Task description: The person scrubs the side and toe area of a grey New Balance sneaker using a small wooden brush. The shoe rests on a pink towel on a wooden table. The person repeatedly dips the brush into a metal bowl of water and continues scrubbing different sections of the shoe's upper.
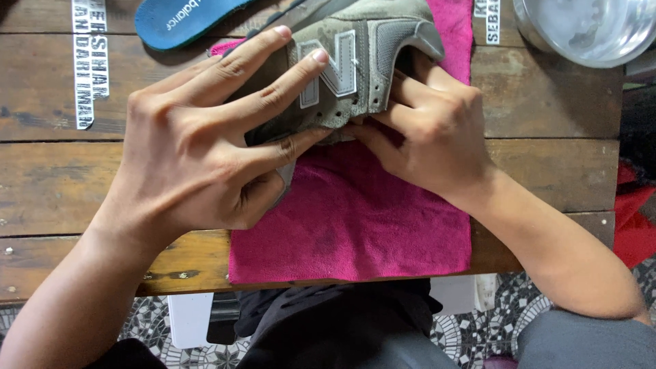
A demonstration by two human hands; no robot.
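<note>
Hands (205,150) hide sneaker (362,61) on towel (355,219), beside insole (181,20).

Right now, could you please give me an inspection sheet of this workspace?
Surface: worn wooden table, pink cloth spread on it.
Job's things: grey sneaker lying on the cloth.
Clutter: blue insole; glass bowl at the far corner.
Grippers: left hand spread over the sneaker; right hand gripping its heel end.
Cables: nothing seen.
Surroundings: patterned tile floor; red fabric beside the table.
</note>
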